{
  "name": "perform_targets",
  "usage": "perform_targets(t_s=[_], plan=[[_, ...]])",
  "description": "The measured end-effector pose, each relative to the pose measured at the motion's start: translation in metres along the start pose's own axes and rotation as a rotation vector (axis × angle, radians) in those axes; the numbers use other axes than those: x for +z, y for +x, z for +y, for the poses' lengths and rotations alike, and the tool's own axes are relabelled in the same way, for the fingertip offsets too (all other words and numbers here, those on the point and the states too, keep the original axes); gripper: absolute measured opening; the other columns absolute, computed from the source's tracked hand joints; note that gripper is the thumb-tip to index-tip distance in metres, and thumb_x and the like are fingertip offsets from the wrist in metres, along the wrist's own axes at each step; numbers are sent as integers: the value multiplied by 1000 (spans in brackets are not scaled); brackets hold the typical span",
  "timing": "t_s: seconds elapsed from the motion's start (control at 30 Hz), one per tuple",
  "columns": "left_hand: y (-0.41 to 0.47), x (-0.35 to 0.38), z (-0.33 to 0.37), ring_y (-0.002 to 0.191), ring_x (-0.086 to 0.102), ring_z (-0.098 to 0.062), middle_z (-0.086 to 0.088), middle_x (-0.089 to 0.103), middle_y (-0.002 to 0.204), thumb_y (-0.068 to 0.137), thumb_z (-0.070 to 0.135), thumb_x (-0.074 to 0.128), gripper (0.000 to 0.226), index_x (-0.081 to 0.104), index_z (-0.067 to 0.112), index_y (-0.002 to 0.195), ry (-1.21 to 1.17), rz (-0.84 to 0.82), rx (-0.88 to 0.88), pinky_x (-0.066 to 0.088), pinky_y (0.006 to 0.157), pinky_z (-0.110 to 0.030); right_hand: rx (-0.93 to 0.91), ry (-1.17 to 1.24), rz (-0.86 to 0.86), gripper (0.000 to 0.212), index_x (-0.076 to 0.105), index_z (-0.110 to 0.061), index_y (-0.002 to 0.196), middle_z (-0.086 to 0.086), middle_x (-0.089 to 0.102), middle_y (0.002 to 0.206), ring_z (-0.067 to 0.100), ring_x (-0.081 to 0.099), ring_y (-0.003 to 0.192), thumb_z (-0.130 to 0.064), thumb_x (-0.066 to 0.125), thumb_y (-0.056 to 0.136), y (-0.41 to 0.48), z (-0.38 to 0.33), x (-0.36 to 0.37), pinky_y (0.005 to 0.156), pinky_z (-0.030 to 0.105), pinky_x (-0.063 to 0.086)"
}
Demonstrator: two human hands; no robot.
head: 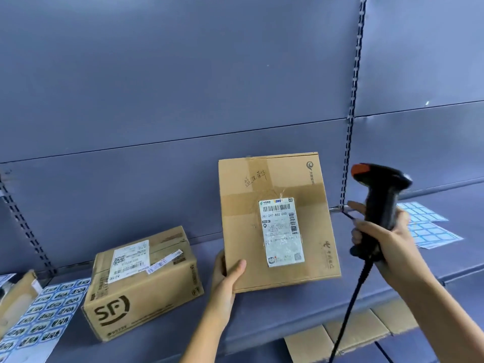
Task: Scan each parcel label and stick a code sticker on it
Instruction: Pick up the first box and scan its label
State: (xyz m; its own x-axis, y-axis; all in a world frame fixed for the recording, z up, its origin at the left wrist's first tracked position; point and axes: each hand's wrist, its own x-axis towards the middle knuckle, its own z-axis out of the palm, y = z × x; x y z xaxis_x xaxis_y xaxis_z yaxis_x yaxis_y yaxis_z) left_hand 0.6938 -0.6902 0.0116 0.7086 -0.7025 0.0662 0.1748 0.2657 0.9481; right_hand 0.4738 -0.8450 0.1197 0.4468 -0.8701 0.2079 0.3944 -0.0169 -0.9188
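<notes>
A flat cardboard parcel (pixel 275 221) stands tilted up on the blue shelf (pixel 262 318), its white shipping label (pixel 281 231) facing me. My left hand (pixel 226 276) grips its lower left corner, thumb on the front face. To the right of the parcel, my right hand (pixel 379 231) holds a black barcode scanner (pixel 379 195) with an orange top by its handle, index finger stretched out; its cable hangs down. A second parcel, an SF box (pixel 141 281) with labels on top, lies on the shelf at left. A sheet of code stickers (pixel 44 315) lies at far left.
Part-used sticker sheets (pixel 429 226) lie on the shelf at right. A small cardboard box (pixel 15 299) sits at the far left edge. More cardboard boxes (pixel 348 336) show on the lower shelf. Blue back panels and slotted uprights (pixel 351 121) close the rear.
</notes>
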Motion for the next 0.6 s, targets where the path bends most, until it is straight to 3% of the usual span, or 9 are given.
perform_targets(t_s=[0.07, 0.13, 0.2, 0.33, 0.43, 0.5, 0.6], plan=[[7, 4, -3, 108, 63, -23, -12, 66, 117, 71, 15, 78, 50, 55, 13, 116, -35, -33, -30, 48, 91, -36, 61, -78, -111, 30, 54, -9, 115, 7, 48, 62, 14, 43, 46, 4, 55, 88, -24, 5, 16, 42, 27, 36], [11, 7, -6, 106, 63, -23, -12, 66, 117, 64, 22, 79, 61, 54, 11, 119, -47, -35, -43, 48, 88, -34, 116, -91, -148, 19, 59, -6, 106, 6, 41, 54, 14, 39, 43, -2, 58, 88, -44, 17, 31, 40, 25, 33], [13, 8, -10, 106, 63, -22, -12, 66, 117, 56, 29, 80, 70, 55, 11, 120, -42, -20, -36, 48, 89, -34, 173, -117, -146, 15, 55, -1, 98, 7, 38, 51, 17, 35, 42, -8, 62, 86, -59, 26, 44, 39, 24, 31], [20, 5, -19, 107, 63, -17, -8, 65, 119, 68, 17, 76, 59, 53, 18, 122, 6, -27, -12, 47, 92, -33, 186, -158, -135, 25, 50, 2, 90, 7, 36, 50, 19, 34, 40, -12, 69, 82, -67, 37, 59, 40, 24, 30], [25, 0, -20, 114, 59, -23, -9, 63, 123, 71, 16, 72, 64, 47, 17, 129, -2, -35, -27, 44, 102, -40, 153, -211, -144, 18, 49, 1, 89, 6, 39, 53, 18, 37, 40, -8, 64, 85, -64, 42, 64, 41, 24, 31], [26, -1, -20, 115, 58, -24, -8, 62, 124, 77, 9, 72, 62, 45, 18, 131, -28, -37, -45, 43, 101, -39, 120, -260, -152, 16, 48, -1, 87, 4, 40, 55, 17, 38, 40, -8, 62, 86, -63, 44, 66, 42, 24, 31], [26, -3, -20, 116, 58, -23, -7, 62, 125, 70, 15, 72, 66, 46, 21, 130, -32, -50, -58, 42, 102, -41, 113, -293, -142, 18, 44, -5, 82, 1, 38, 52, 18, 36, 40, -7, 61, 87, -61, 47, 66, 42, 25, 31]])
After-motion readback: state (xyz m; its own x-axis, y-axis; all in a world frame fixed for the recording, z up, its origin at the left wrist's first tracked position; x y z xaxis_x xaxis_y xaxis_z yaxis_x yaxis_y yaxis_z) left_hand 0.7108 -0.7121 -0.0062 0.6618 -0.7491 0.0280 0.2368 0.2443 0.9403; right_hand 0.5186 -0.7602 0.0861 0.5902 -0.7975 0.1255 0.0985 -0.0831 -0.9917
